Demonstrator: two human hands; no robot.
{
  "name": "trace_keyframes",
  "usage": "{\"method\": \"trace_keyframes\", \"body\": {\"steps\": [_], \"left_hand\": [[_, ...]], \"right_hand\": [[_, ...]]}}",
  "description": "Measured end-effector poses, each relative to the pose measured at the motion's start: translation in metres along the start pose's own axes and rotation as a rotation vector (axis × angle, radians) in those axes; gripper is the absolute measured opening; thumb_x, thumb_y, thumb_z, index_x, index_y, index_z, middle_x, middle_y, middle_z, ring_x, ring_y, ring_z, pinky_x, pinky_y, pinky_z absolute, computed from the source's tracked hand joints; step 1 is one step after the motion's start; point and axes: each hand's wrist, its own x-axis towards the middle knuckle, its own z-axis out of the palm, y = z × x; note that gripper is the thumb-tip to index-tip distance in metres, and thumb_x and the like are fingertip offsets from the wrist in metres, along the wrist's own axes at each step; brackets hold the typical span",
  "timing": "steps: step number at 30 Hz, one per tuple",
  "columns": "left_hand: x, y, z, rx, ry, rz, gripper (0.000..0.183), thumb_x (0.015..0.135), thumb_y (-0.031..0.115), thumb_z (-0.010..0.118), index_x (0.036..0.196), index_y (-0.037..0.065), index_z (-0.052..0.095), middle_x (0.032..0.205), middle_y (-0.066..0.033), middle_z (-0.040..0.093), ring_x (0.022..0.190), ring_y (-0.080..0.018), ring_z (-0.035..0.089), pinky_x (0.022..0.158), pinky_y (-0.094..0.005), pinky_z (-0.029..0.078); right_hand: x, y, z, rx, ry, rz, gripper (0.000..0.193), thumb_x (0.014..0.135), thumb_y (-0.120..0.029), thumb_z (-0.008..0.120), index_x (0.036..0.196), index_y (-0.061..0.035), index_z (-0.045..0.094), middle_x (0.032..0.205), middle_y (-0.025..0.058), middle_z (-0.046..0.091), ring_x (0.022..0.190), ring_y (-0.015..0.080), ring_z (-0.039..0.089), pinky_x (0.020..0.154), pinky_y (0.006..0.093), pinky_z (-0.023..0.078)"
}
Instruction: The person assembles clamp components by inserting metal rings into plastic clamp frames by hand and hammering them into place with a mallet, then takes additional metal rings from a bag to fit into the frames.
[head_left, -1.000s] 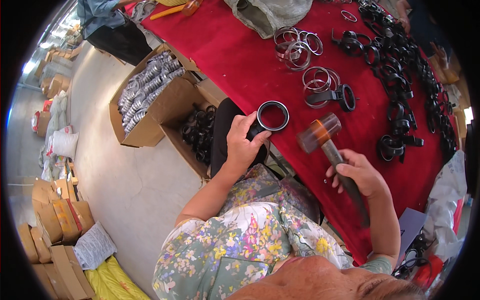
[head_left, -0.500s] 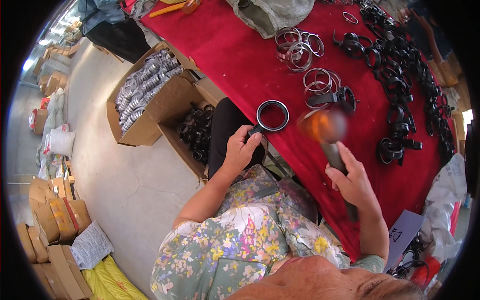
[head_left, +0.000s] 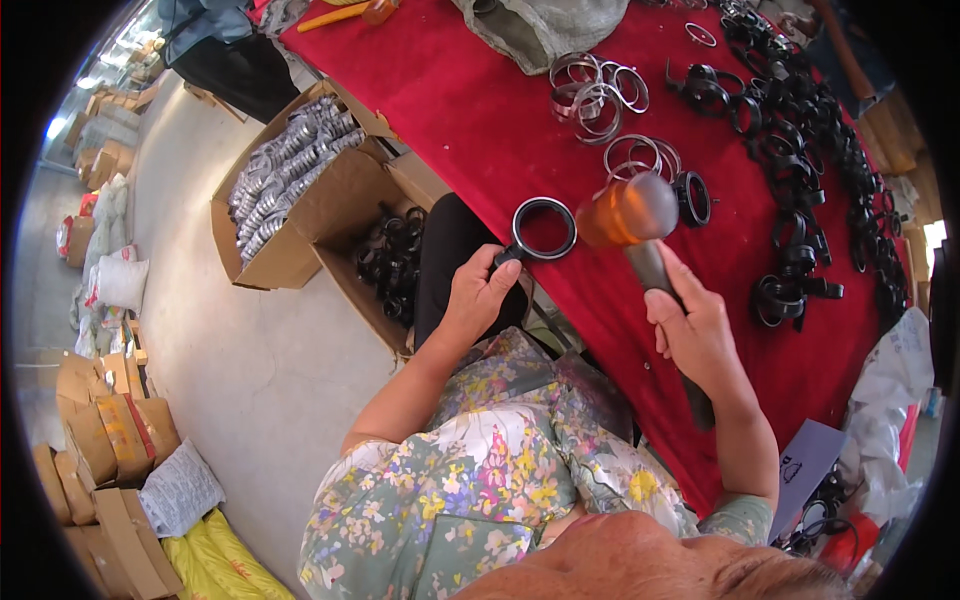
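My left hand (head_left: 478, 297) grips a black ring clamp (head_left: 517, 236) by its short lug, thumb on top. The clamp's round opening faces up at the near edge of the red-covered table, with a silvery band showing inside the rim. In my right hand (head_left: 697, 328) is a mallet (head_left: 628, 212) with an amber head and a dark handle, fingers wrapped round the handle. Its head is just right of the clamp, apart from it. Behind the head lie loose metal rings (head_left: 566, 98) and a black ring clamp (head_left: 703, 199), partly hidden.
Many black clamps (head_left: 797, 262) line the table's right side. Open cartons stand at my left, one with metal rings (head_left: 290, 170), one with black clamps (head_left: 390, 262). Another mallet (head_left: 378, 11) lies at the far left corner, a grey sack (head_left: 545, 35) at the back.
The mallet head has shifted up and to the left, closer to the clamp, and is less blurred. My right hand moved with it. My left hand and the clamp have barely moved.
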Motion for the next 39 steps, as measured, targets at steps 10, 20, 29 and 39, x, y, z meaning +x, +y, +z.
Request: {"method": "trace_keyframes", "body": {"steps": [10,20,29,39], "left_hand": [[0.009,0.008,-0.004,0.132,-0.011,0.157,0.033,0.095,0.032,0.066,0.101,-0.001,0.059,0.077,-0.0122,0.058,0.070,-0.0196,0.054,0.066,-0.0317,0.047],[0.015,0.005,-0.004,0.183,-0.064,0.182,0.032,0.094,0.026,0.068,0.093,-0.001,0.052,0.076,-0.0206,0.052,0.067,-0.0338,0.049,0.064,-0.0373,0.046],[0.010,0.010,-0.011,0.175,-0.066,0.143,0.031,0.095,0.027,0.066,0.094,0.000,0.051,0.079,-0.0183,0.051,0.069,-0.0308,0.049,0.067,-0.0364,0.045],[0.013,0.004,-0.017,0.243,-0.116,0.098,0.043,0.098,0.043,0.060,0.101,0.000,0.057,0.079,-0.0106,0.055,0.074,-0.0185,0.053,0.070,-0.0322,0.046]], "right_hand": [[0.035,-0.018,0.031,-0.284,-0.123,-0.323,0.053,0.092,-0.015,0.068,0.139,0.0009,0.048,0.100,0.0317,0.064,0.094,0.0476,0.063,0.076,0.0435,0.053],[0.074,-0.018,0.043,-0.384,-0.061,-0.451,0.047,0.095,-0.022,0.062,0.136,-0.0002,0.051,0.097,0.0308,0.065,0.092,0.0468,0.064,0.075,0.0469,0.052],[0.068,-0.083,0.018,0.081,-0.080,-0.111,0.045,0.100,-0.022,0.058,0.143,-0.0089,0.051,0.070,0.0007,0.050,0.051,0.0049,0.047,0.046,0.0235,0.044],[0.088,-0.062,0.030,-0.300,-0.095,-0.238,0.047,0.097,-0.023,0.062,0.134,0.0044,0.051,0.109,0.0304,0.064,0.101,0.0442,0.064,0.082,0.0406,0.053]]}}
